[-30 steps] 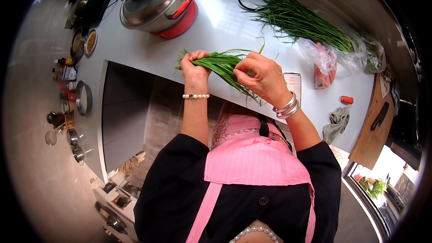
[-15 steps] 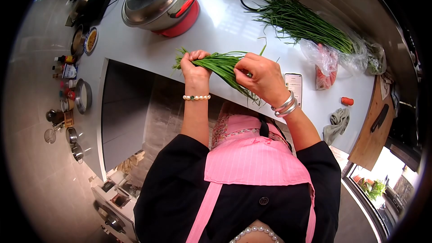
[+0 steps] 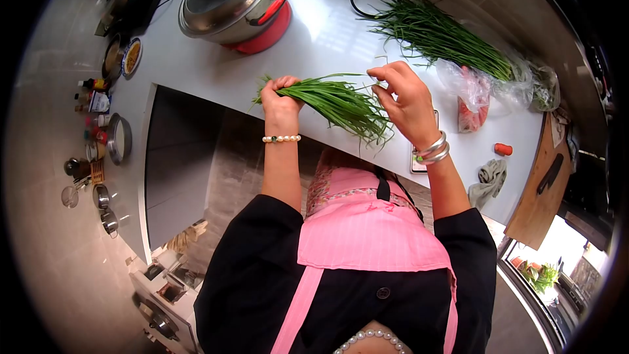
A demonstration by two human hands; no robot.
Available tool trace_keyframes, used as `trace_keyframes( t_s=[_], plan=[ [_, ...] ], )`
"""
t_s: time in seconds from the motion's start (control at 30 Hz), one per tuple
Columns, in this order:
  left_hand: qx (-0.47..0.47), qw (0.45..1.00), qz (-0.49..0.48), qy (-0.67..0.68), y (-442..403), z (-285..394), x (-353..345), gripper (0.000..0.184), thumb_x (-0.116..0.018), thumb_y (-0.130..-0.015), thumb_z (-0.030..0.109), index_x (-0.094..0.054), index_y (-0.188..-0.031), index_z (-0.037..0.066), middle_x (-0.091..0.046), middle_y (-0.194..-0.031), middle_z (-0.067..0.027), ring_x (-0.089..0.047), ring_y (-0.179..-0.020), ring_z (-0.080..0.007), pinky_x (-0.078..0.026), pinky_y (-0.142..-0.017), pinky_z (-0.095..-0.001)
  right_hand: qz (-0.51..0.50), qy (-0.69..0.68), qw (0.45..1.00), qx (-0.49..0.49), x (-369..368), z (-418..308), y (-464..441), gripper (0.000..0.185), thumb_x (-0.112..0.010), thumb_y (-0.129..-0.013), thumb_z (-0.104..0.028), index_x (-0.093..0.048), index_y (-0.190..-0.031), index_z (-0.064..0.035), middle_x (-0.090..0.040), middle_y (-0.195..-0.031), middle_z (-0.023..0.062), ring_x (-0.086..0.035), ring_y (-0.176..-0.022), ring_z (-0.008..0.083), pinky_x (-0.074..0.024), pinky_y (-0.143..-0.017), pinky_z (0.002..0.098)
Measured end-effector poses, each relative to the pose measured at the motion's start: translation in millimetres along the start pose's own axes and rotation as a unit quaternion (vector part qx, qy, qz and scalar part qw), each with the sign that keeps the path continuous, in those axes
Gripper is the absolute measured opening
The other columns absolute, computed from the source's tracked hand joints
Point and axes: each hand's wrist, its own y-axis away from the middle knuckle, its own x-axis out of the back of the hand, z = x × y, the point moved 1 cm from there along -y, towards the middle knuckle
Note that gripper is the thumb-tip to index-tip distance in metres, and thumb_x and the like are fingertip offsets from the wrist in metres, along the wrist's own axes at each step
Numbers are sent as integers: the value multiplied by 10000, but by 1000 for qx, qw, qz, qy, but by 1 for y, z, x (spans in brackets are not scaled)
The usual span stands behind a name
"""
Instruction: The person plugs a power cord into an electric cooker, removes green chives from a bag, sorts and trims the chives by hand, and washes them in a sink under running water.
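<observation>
Head view: left hand (image 3: 282, 94) curled tight round one end of a bunch of green blades (image 3: 344, 103). Right hand (image 3: 407, 95) beside the loose ends, thumb and first finger bent close together — too small to tell if pinching a blade. Bunch between both hands, over the white counter (image 3: 314, 49), near its front edge; hard to tell if touching it. Probably best to hold the thick end snug without squashing it, spread the loose ends a little, and pull softly on just one blade at a time — no yanking. Looks long, thin, bright green and a bit shiny, fanned out at the loose side, with short bits poking past the left fist.
</observation>
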Motion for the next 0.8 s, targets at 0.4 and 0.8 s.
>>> trace_keyframes(
  t_s=[0.4, 0.8],
  plan=[
    [9, 1000, 6, -28, -1, -2, -2, 325, -295, -884, 223, -275, -575, 126, -326, -499, 1, -316, -439, -141, -323, -442, -267, -131, -204, 967, -75, -23, -21, 0, 72, -667, -737, -98, -632, -753, -37, -555, -714, 67, -519, -586, 160, -421, -556, 286],
    [-9, 999, 26, -22, -7, 12, 0, 335, -280, -886, 247, -274, -570, 133, -349, -499, -10, -325, -436, -145, -333, -457, -275, -7, 25, 999, -20, 3, 1, 11, 194, -663, -730, -102, -608, -910, -54, -562, -844, 103, -559, -747, 265, -462, -642, 350]
  ],
)
